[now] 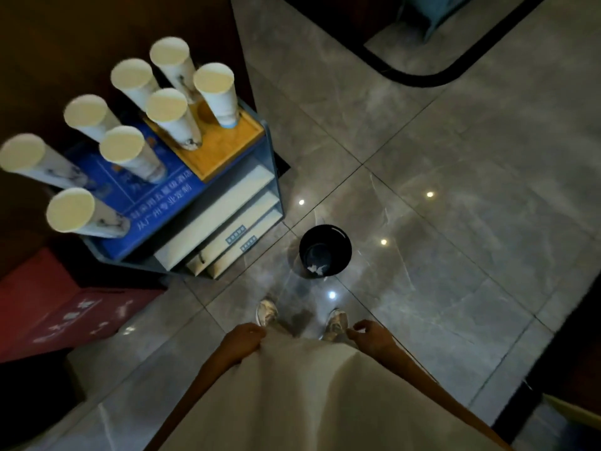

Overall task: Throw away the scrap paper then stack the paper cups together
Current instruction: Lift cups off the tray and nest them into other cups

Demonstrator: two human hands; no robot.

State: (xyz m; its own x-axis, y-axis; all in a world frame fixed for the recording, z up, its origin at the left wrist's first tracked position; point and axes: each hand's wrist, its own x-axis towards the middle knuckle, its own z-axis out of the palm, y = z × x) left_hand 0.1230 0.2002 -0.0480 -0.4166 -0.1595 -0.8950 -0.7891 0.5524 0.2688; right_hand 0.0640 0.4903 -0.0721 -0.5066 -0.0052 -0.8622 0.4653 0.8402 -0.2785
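Several white paper cups (169, 104) stand apart and upright on the blue top (156, 203) of a low grey cabinet at the left; two of them rest on a wooden tray (224, 151). On the floor ahead of my feet is a small black bin (325, 250) with crumpled white scrap paper (314, 269) inside. My left hand (244, 340) hangs low by my white skirt, fingers curled, holding nothing. My right hand (370, 333) hangs on the other side, fingers loosely bent, also holding nothing. Both hands are far from the cups.
The cabinet has shelves with white boxes (227, 219) facing me. A red box (48, 307) sits on the floor at the left. Glossy grey tiles cover the floor; a dark curved border (406, 74) runs at the upper right.
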